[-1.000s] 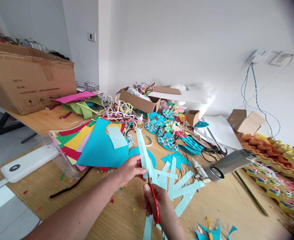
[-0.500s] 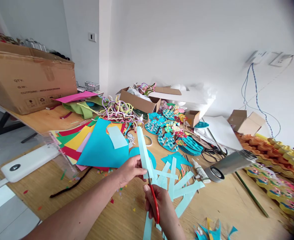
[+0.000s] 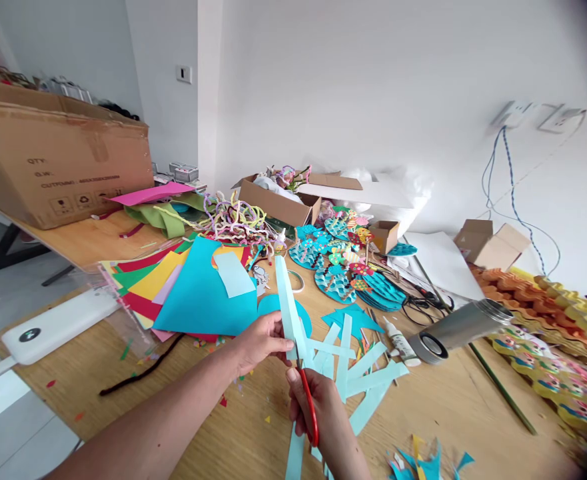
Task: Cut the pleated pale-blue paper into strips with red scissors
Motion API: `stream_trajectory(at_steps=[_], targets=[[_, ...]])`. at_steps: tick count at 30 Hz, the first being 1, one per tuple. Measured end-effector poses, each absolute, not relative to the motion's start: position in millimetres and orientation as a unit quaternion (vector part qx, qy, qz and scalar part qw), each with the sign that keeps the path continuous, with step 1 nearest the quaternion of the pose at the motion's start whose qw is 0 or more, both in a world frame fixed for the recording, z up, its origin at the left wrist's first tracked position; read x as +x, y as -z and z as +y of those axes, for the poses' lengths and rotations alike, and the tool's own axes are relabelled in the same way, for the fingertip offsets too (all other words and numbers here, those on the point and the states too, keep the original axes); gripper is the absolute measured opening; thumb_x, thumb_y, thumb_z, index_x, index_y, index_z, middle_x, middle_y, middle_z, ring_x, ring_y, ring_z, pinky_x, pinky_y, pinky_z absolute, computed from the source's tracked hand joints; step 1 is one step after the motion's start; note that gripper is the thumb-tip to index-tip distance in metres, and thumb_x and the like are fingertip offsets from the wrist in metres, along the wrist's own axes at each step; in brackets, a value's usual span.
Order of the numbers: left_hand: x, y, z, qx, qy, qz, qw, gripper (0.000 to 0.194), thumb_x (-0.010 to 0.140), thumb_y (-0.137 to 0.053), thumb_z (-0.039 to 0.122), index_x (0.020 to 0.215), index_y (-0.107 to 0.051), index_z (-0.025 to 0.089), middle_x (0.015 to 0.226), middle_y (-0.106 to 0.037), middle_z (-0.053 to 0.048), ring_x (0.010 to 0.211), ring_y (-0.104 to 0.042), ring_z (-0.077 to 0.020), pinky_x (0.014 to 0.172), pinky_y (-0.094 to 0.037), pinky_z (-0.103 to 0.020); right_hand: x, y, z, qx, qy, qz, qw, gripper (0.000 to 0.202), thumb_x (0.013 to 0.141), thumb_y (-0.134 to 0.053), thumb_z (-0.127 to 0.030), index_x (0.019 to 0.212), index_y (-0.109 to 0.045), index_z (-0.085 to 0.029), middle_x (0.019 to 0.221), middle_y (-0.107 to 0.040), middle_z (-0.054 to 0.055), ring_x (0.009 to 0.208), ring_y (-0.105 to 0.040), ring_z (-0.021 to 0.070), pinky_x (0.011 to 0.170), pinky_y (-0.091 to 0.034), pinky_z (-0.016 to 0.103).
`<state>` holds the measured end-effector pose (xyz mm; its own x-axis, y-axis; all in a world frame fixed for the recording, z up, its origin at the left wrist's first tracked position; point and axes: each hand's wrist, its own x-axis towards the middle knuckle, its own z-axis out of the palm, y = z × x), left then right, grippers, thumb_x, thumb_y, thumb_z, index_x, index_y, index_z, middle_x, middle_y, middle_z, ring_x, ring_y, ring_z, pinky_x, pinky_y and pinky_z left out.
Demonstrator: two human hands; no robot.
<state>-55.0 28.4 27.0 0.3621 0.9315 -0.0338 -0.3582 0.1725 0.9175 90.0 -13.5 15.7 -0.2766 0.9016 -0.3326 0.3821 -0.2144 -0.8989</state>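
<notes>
My left hand [image 3: 263, 343] pinches a long pale blue paper strip [image 3: 286, 300] between thumb and fingers, its far end pointing away from me. Just nearer to me, my right hand [image 3: 318, 407] is closed round the red handles of a pair of scissors [image 3: 309, 407]. The scissor blades meet the near end of the paper, beside my left thumb; how far apart they are is hard to tell. Several cut pale blue strips [image 3: 368, 380] lie crossed on the table, right of and beneath my hands.
Coloured paper sheets [image 3: 208, 293] are stacked at the left. A glue bottle [image 3: 402, 343] and a metal flask [image 3: 463, 327] lie at the right. Blue scraps [image 3: 423, 460] are near the front edge. Pipe cleaners [image 3: 233, 217] and a cardboard box [image 3: 278, 200] stand behind.
The held strip has shifted very slightly, its far end a little to the right and nearer. Both hands keep almost the same place and grip.
</notes>
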Motion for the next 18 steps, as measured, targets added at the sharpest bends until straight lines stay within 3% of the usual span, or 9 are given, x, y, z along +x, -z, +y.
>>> stream_trajectory(at_steps=[11,18], targets=[[-54.5,-27.0,27.4,0.449,-0.458,0.319,0.698,0.025,0.064,-0.065,0.017,0.088,-0.059,0.015,0.074,-0.058,-0.003,0.072,-0.055,-0.016,0.06,-0.044,-0.027,90.3,-14.2,-12.4,-0.544,-0.542,-0.593,0.242,0.053,0.072,-0.039,-0.069,0.059,-0.04,-0.018,0.042,-0.049,-0.003,0.03,-0.041,0.007,0.031,-0.027,0.018],[-54.0,-25.8,27.3,0.451,-0.454,0.314,0.701,0.025,0.066,-0.063,0.016,0.09,-0.057,0.014,0.08,-0.059,-0.006,0.072,-0.055,-0.0156,0.06,-0.045,-0.027,89.5,-14.7,-14.2,-0.548,-0.545,-0.587,0.241,0.052,0.074,-0.039,-0.068,0.059,-0.039,-0.018,0.039,-0.046,-0.004,0.027,-0.038,0.005,0.028,-0.023,0.016]])
